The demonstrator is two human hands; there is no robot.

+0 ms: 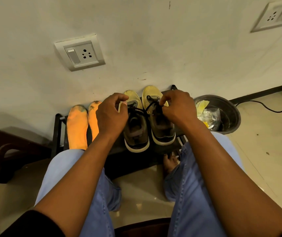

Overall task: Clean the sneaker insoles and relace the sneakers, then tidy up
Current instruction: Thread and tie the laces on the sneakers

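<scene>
**Lacing the right-hand sneaker on the rack**

Seen from above, two sneakers point(147, 120) stand side by side on a low black rack point(58, 127), toes to the wall. Left hand point(111, 115) and right hand point(179, 108) each pinch an end of the black lace point(149, 106) over the right-hand shoe. Two orange insoles point(78, 127) lie just beside the pair, on its left. A dark bin point(230, 117) holding wrappers stands near the rack's right end.

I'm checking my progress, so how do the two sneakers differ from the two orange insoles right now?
The sneakers are olive and yellow with white soles; the insoles are flat, orange and smudged dark at the toes. Both hands, left hand and right hand, work the black lace over the sneakers; the insoles lie untouched. Both pairs sit on the black rack, toes toward the wall.
</scene>
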